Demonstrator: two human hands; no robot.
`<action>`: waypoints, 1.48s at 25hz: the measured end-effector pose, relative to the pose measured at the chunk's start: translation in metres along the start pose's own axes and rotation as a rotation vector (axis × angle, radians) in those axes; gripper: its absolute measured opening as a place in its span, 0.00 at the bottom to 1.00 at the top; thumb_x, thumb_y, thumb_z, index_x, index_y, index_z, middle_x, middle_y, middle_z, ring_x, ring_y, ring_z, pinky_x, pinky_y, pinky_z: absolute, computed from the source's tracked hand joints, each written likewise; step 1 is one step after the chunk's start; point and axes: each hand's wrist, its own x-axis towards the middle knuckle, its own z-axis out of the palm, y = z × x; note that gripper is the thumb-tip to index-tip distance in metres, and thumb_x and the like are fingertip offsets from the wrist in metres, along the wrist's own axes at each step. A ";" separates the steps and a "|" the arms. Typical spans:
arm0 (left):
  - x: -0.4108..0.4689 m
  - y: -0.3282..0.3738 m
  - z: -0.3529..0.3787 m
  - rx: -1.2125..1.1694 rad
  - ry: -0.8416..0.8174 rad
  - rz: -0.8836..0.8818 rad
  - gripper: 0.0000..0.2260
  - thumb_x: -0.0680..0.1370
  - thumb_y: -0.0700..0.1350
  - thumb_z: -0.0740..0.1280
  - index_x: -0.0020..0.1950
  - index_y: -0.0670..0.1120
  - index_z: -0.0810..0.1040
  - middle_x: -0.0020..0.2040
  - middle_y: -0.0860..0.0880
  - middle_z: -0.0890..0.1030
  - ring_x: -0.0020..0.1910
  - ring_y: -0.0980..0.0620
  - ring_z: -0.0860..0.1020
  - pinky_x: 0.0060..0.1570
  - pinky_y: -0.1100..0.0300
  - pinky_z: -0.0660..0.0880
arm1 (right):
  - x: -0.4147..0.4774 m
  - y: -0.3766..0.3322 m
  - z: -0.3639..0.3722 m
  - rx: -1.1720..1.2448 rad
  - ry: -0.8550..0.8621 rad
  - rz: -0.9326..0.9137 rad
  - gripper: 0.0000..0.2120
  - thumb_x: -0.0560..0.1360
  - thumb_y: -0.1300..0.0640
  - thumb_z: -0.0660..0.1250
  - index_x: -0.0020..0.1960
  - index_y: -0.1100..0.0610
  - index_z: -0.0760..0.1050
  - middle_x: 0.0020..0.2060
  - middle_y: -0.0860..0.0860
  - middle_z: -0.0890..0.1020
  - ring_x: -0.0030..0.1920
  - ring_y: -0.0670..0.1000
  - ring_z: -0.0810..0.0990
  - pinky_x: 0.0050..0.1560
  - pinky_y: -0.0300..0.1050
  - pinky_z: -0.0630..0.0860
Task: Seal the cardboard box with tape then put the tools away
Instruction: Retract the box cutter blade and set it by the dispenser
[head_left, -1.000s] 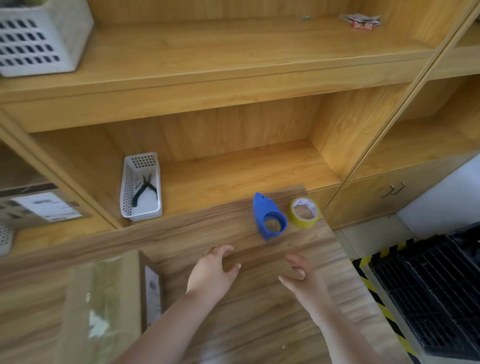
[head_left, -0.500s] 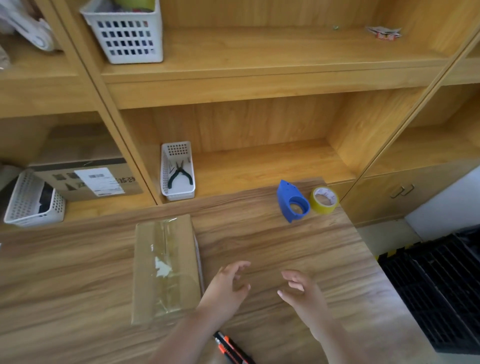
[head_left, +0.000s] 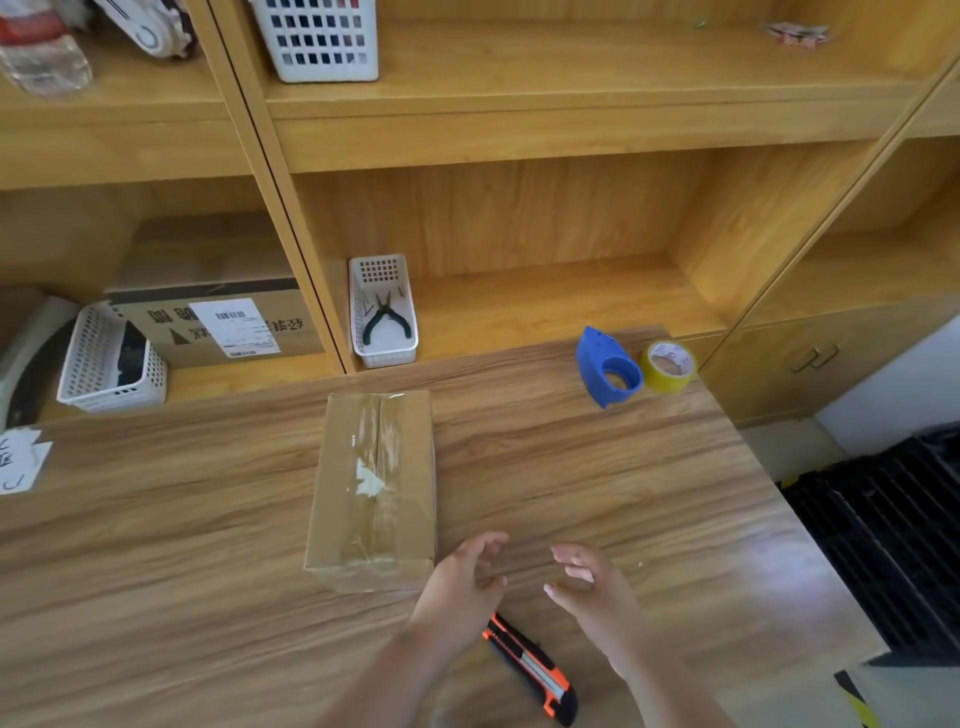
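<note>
A small cardboard box (head_left: 371, 488) lies on the wooden table (head_left: 597, 483), clear tape running along its top seam. My left hand (head_left: 460, 584) hovers just right of the box's near corner, fingers apart and holding nothing. My right hand (head_left: 592, 584) is beside it, also empty with fingers spread. A black and orange utility knife (head_left: 535, 670) rests on the table below and between my hands. At the table's far right stand a blue tape dispenser (head_left: 608, 366) and a yellow tape roll (head_left: 668, 365), side by side.
On the shelf behind the table a narrow white basket (head_left: 384, 312) holds pliers. Left of it sit a printed carton (head_left: 213, 322) and another white basket (head_left: 111, 364). A third basket (head_left: 317, 39) stands on the upper shelf. A black crate (head_left: 893, 535) is on the floor at right.
The view has swung left and pulled back, bringing the whole box and the knife into sight. Both hands stay empty and have drawn back toward me, away from the dispenser and roll.
</note>
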 end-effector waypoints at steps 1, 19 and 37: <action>-0.002 -0.003 0.000 -0.009 0.000 -0.008 0.20 0.77 0.43 0.68 0.67 0.59 0.73 0.61 0.60 0.77 0.56 0.65 0.75 0.50 0.73 0.70 | -0.002 0.001 0.002 0.005 -0.002 0.009 0.18 0.70 0.59 0.74 0.55 0.43 0.77 0.55 0.37 0.79 0.58 0.39 0.75 0.57 0.43 0.73; -0.017 -0.035 0.003 -0.053 0.024 -0.059 0.20 0.77 0.38 0.65 0.66 0.54 0.76 0.60 0.54 0.79 0.53 0.62 0.77 0.41 0.77 0.71 | -0.017 0.018 0.040 -0.013 -0.026 0.017 0.20 0.70 0.59 0.73 0.54 0.39 0.75 0.54 0.36 0.78 0.59 0.42 0.75 0.58 0.42 0.70; -0.025 -0.069 0.016 -0.096 -0.018 -0.150 0.17 0.76 0.40 0.68 0.60 0.58 0.77 0.55 0.58 0.80 0.52 0.60 0.79 0.44 0.70 0.71 | -0.023 0.051 0.072 -0.574 -0.022 -0.118 0.22 0.67 0.52 0.75 0.60 0.47 0.75 0.55 0.43 0.73 0.59 0.49 0.68 0.56 0.40 0.68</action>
